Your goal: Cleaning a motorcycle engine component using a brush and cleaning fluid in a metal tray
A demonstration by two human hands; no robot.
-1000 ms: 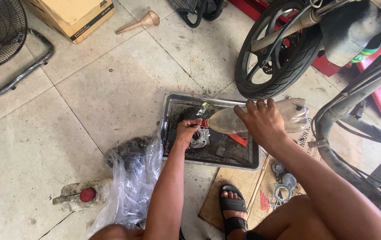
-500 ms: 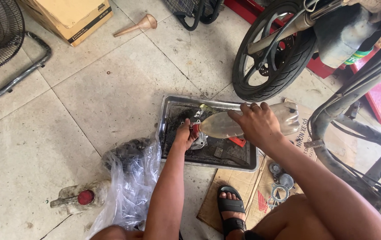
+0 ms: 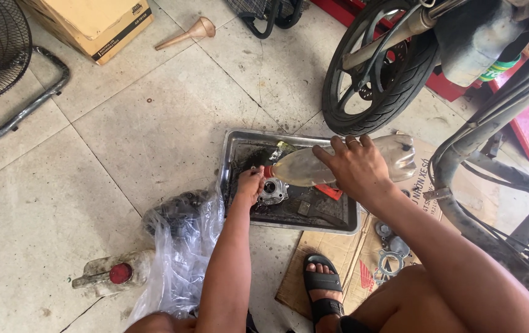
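Tray (image 3: 233, 148) (part (image 3: 273, 190), bottle (image 3: 314, 168)) beneath hands (image 3: 251, 185)

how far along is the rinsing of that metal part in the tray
Done: the metal part sits in the tray, off the bike. In hand: the left hand steadies it while the right hand tips the bottle over it. Left: gaskets on the cardboard lie untouched.

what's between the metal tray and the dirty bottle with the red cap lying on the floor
In the head view, a crumpled clear plastic bag with dark parts on it lies between the metal tray and the red-capped bottle; the left forearm crosses beside it.
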